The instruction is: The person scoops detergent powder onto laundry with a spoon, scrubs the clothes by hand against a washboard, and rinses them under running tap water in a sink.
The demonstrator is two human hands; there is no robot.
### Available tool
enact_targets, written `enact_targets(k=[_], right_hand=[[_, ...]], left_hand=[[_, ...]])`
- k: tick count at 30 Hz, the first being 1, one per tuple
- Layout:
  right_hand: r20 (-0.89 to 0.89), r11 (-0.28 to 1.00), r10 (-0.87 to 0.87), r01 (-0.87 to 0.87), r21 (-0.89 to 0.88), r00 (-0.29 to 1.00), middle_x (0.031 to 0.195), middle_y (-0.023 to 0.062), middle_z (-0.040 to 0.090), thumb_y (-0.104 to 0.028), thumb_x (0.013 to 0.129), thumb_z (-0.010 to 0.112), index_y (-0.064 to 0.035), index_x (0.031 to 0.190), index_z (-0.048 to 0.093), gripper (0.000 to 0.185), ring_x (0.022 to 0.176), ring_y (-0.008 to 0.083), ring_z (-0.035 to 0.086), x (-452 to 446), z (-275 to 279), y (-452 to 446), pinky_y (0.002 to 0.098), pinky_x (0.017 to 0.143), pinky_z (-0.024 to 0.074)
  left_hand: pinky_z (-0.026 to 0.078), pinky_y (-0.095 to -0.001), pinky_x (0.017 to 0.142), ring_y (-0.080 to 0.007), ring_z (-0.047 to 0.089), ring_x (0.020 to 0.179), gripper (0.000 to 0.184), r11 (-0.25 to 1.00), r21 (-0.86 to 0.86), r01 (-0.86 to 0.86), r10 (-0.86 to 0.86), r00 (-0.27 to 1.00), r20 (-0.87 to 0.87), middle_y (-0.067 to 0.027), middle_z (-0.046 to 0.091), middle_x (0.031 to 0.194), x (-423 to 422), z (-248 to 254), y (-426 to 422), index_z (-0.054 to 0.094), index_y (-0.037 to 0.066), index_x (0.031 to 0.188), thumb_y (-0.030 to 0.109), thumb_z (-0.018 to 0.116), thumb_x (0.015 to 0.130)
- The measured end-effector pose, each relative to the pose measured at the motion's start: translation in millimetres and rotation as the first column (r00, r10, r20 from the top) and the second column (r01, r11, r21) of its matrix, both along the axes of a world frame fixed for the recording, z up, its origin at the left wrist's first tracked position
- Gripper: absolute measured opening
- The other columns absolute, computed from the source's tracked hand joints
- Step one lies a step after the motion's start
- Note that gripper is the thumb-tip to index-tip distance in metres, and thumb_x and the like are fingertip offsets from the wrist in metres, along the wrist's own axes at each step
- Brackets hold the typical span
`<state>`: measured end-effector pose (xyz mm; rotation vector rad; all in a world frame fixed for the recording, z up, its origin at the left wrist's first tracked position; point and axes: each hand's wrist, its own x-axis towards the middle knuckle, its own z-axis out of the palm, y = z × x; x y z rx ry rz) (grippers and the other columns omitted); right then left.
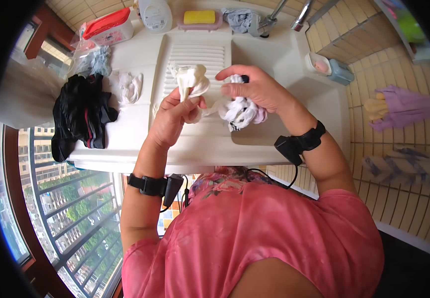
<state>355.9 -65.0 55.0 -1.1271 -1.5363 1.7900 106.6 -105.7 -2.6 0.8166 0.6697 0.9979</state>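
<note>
My left hand [175,115] pinches a crumpled cream-white cloth [195,78], possibly a sock, between thumb and fingers. It is raised over the ribbed washboard [210,57] of the white sink counter. My right hand [262,90] is curled round a wrung bundle of white cloth [243,112] with black and pale pink patches. That bundle hangs over the edge between washboard and basin [269,57]; its exact pieces cannot be made out. A strip of pale cloth lies between the two hands, and which bundle it belongs to is unclear.
Left on the counter lie black clothing [81,111], a small white cloth [126,87] and a grey-blue cloth [98,60]. Behind stand a red-lidded tub [110,31], a bottle [155,16], a yellow sponge [199,18], a grey cloth [239,21] and a faucet [300,17].
</note>
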Motion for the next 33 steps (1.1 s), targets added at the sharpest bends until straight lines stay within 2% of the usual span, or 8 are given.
enact_targets(k=[7, 13, 17, 19, 21, 24, 28, 33], right_hand=[[-0.328, 0.972, -0.14, 0.194, 0.136, 0.934, 0.085, -0.0014, 0.065, -0.017, 0.087, 0.081, -0.0023, 0.113, 0.069, 0.032, 0.072, 0.0035, 0.058, 9.5, 38.3, -19.2, 0.0201, 0.061, 0.0469], [-0.293, 0.977, -0.12, 0.165, 0.136, 0.949, 0.1, 0.0006, 0.065, -0.01, 0.086, 0.078, -0.0019, 0.109, 0.063, 0.028, 0.091, 0.0072, 0.062, 48.5, 57.2, -27.3, 0.0236, 0.08, 0.0518], [0.002, 0.881, -0.189, 0.168, 0.443, 0.982, 0.103, 0.0024, 0.066, -0.012, 0.088, 0.077, -0.0003, 0.124, 0.063, 0.04, 0.099, 0.0075, 0.059, 74.1, 78.4, -38.4, 0.0243, 0.086, 0.0489], [0.104, 0.709, -0.198, 0.069, 0.702, 0.975, 0.105, 0.0018, 0.066, -0.009, 0.089, 0.076, -0.001, 0.13, 0.061, 0.044, 0.096, 0.0068, 0.059, 86.0, 81.3, -38.2, 0.0243, 0.082, 0.049], [0.149, 0.769, -0.206, 0.066, 0.636, 0.967, 0.105, 0.0012, 0.067, -0.009, 0.091, 0.072, 0.0, 0.126, 0.062, 0.038, 0.093, 0.0062, 0.059, 98.0, 88.4, -44.6, 0.0243, 0.08, 0.0495], [0.044, 0.751, -0.295, 0.203, 0.628, 0.954, 0.091, 0.0023, 0.068, -0.011, 0.093, 0.068, -0.0014, 0.115, 0.065, 0.025, 0.084, 0.0086, 0.06, 111.5, 79.3, -37.3, 0.0266, 0.077, 0.0514], [-0.321, 0.809, -0.383, 0.482, 0.335, 0.866, 0.092, 0.0008, 0.065, -0.015, 0.096, 0.067, -0.0023, 0.117, 0.063, 0.025, 0.08, 0.0051, 0.056, 123.1, 24.6, -9.1, 0.0237, 0.072, 0.0486], [-0.063, 0.781, -0.52, 0.504, 0.37, 0.852, 0.092, 0.0089, 0.067, -0.023, 0.097, 0.066, -0.0006, 0.114, 0.062, 0.028, 0.083, 0.0085, 0.063, 156.6, -152.3, 39.1, 0.0298, 0.074, 0.0512]], left_hand=[[0.045, -0.0227, 0.068, -0.0073, 0.055, 0.074, 0.033, 0.969, 0.241, -0.063, 0.095, 0.988, -0.122, -0.0024, 0.07, 0.095, 40.5, 52.1, 0.7, 0.063, 0.006, 0.131, 0.014, 0.064, 0.1], [0.048, -0.0267, 0.071, -0.0091, 0.058, 0.082, 0.042, 0.944, 0.315, 0.102, -0.04, 0.979, -0.198, -0.0002, 0.066, 0.094, 79.3, 83.5, 2.3, 0.056, 0.003, 0.141, 0.005, 0.061, 0.099], [0.051, -0.0308, 0.074, -0.0137, 0.061, 0.08, 0.025, 0.629, 0.732, 0.261, 0.226, 0.84, -0.494, -0.0033, 0.068, 0.093, 109.3, 91.8, 12.7, 0.062, 0.0, 0.123, 0.005, 0.057, 0.099], [0.052, -0.038, 0.073, -0.0359, 0.064, 0.079, 0.025, 0.449, 0.761, 0.467, 0.444, 0.623, -0.644, -0.0198, 0.067, 0.094, 120.3, 105.7, 19.6, 0.065, 0.003, 0.116, 0.002, 0.061, 0.092], [0.053, -0.038, 0.072, -0.0306, 0.067, 0.078, 0.024, 0.499, 0.693, 0.521, 0.375, 0.591, -0.714, -0.0147, 0.07, 0.094, 133.9, 96.4, 28.9, 0.065, 0.003, 0.118, 0.01, 0.064, 0.095], [0.053, -0.0335, 0.083, -0.0184, 0.067, 0.096, 0.039, 0.829, 0.4, 0.39, -0.119, 0.823, -0.556, -0.009, 0.072, 0.108, 154.5, 68.6, 44.4, 0.061, 0.004, 0.131, 0.022, 0.07, 0.097], [0.051, -0.0343, 0.096, -0.0213, 0.063, 0.112, 0.049, 0.882, 0.449, 0.144, 0.103, 0.87, -0.483, -0.0139, 0.066, 0.125, 162.2, 26.2, 51.7, 0.056, -0.002, 0.138, 0.021, 0.069, 0.097], [0.051, -0.034, 0.095, -0.0208, 0.064, 0.111, 0.044, 0.908, 0.41, 0.083, 0.208, 0.76, -0.615, -0.0149, 0.068, 0.121, 149.2, -30.8, 50.5, 0.058, -0.002, 0.135, 0.02, 0.067, 0.098]])
